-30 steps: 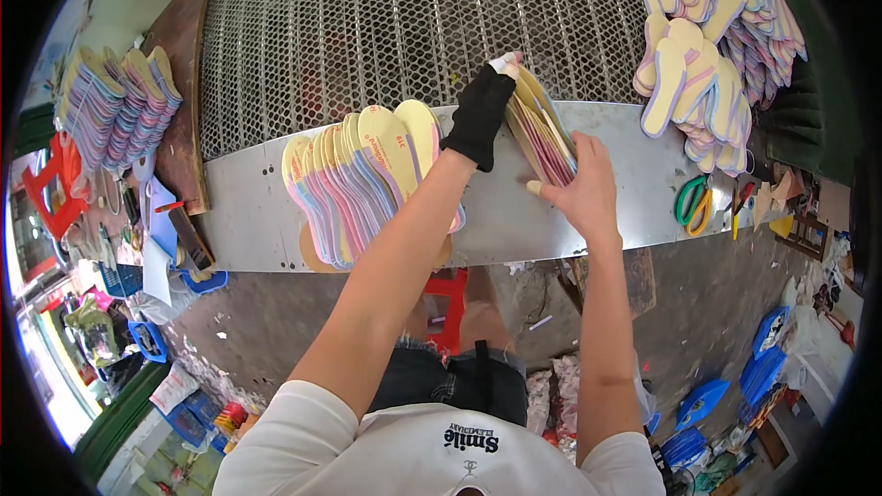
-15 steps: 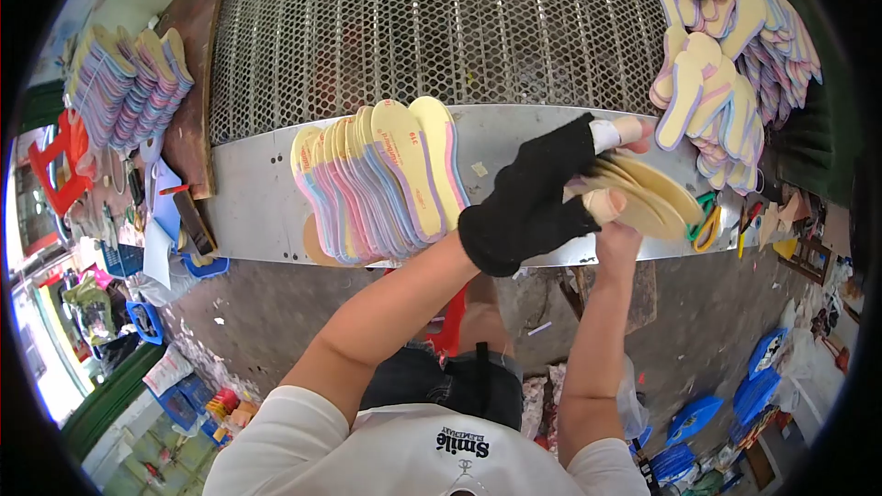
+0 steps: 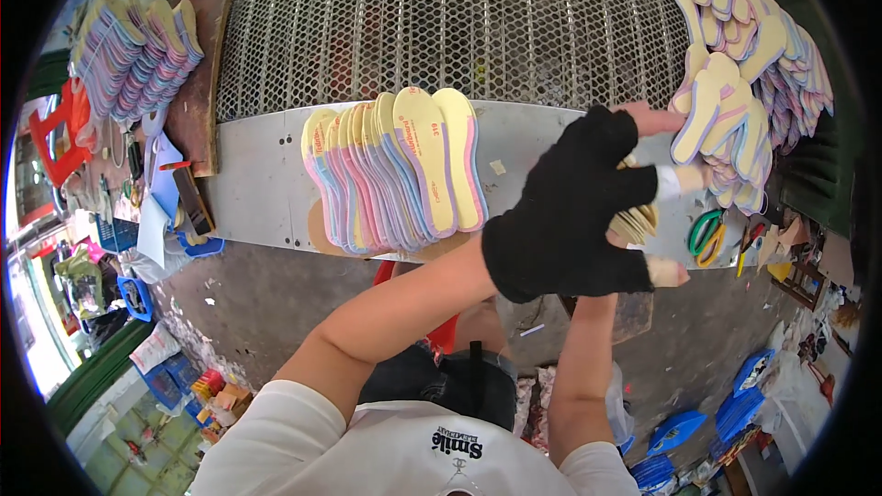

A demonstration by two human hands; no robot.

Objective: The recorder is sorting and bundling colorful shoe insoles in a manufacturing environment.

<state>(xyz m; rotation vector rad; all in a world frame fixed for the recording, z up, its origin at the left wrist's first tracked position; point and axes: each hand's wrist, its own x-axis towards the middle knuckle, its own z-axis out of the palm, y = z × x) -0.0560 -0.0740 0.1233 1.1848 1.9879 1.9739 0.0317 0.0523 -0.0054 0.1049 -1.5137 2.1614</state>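
Note:
My left hand (image 3: 583,207), in a black fingerless glove with white tape on some fingers, stretches across to the right with its fingers spread. Its fingertips are by the near edge of a pile of loose insoles (image 3: 721,115). Beneath the glove, my right hand (image 3: 617,240) is mostly hidden; it holds a small bunch of cream insoles (image 3: 638,220), whose ends show between the left thumb and fingers. A slanted row of insoles (image 3: 423,161), cream on top with pink and blue edges, lies left of my hands on the metal ledge.
Green-and-yellow-handled scissors (image 3: 707,237) lie right of my hands on the metal ledge (image 3: 253,184). Behind it spreads a wire mesh surface (image 3: 441,28). More stacked insoles (image 3: 138,55) stand at far left, near a red plastic stool (image 3: 60,133). Blue trays (image 3: 675,432) are on the floor at right.
My left hand has let go of the bunch of insoles and opened, moving right over it. The bunch stays with my right hand, now largely covered by the glove. The view has shifted slightly.

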